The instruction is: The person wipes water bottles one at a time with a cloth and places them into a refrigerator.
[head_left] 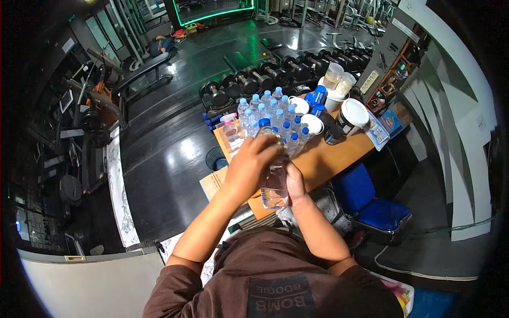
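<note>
Plastic water bottle point(274, 192): held between both hands, seen over the near left corner of the wooden desk point(335, 158).
Left hand point(255, 155): fingers curled closed around the bottle's upper part; fingertips partly hidden.
Right hand point(295, 184): fingers partly closed, bottle gripped by its right side; tips hidden.
Blue-capped bottles point(279, 115): clustered upright toward the desk's far edge.
White-lidded tub point(354, 113): placed near the desk's right end.
Dumbbells point(270, 72): racked beyond the far edge.
</note>
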Demonstrator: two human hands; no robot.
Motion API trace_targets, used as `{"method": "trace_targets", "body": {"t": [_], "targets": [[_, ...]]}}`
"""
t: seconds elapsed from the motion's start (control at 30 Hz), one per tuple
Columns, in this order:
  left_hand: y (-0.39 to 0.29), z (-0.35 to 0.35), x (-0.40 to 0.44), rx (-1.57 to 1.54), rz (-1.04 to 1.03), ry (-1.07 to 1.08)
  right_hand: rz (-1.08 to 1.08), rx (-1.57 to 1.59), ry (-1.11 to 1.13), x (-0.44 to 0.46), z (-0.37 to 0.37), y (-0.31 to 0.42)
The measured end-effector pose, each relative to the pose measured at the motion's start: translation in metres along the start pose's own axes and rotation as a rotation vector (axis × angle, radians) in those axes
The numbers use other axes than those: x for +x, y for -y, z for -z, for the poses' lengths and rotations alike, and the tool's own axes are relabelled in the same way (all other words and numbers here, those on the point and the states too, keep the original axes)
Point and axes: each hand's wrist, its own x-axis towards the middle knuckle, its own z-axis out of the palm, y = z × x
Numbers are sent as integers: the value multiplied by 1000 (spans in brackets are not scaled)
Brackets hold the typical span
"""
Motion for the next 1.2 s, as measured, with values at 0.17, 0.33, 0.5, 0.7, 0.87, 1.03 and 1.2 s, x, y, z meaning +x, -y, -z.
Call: {"method": "trace_targets", "body": {"t": [0.17, 0.33, 0.5, 0.7, 0.87, 1.03, 1.2], "targets": [[-15, 3, -11, -142, 11, 74, -64, 54, -18, 7, 23, 5], [-6, 11, 7, -170, 34, -76, -109, 21, 8, 0, -4, 11], [25, 1, 30, -84, 85, -228, -182, -98, 62, -5, -23, 22], [11, -9, 2, -141, 93, -79, -3, -21, 27, 9, 14, 1], [-8, -3, -21, -298, 74, 68, -154, 137, -8, 10, 8, 12], [9, 3, -5, -292, 98, -122, -45, -86, -37, 10, 2, 3], [22, -3, 1, -236, 162, -150, -68, -118, -21, 4, -20, 8]]}}
